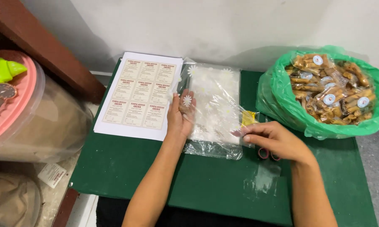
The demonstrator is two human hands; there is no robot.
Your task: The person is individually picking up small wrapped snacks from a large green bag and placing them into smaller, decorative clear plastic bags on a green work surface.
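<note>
The green table [126,168] fills most of my view, pushed up against a pale wall. At my far left stands a big clear plastic container [51,126] with a pink lid [19,96], and a wristwatch [4,91] lies on that lid beside something lime green. At the table's right end sits a green plastic bag [281,105], open at the top and heaped with small clear packets of golden-brown rolled snacks [330,90], several closed with round stickers.

On the table's left half lies a white sheet of labels [141,94], printed in 3 columns and 3 rows, 9 labels in all. Just to its right, overlapping its edge, is a stack of clear plastic bags printed with white daisies [216,105].

My left hand [180,113] rests flat on the left edge of that stack, fingers held together and pointing away from me, gripping nothing. My right hand [273,141] lies at the stack's lower right corner, its fingers curled narrow and pinching the edge of the plastic there. A small yellow item [248,117] sits just beyond those fingertips. Under my right hand I see the red handles of a pair of scissors [267,154], and nearer me lies a loose scrap of clear film [265,178].
</note>
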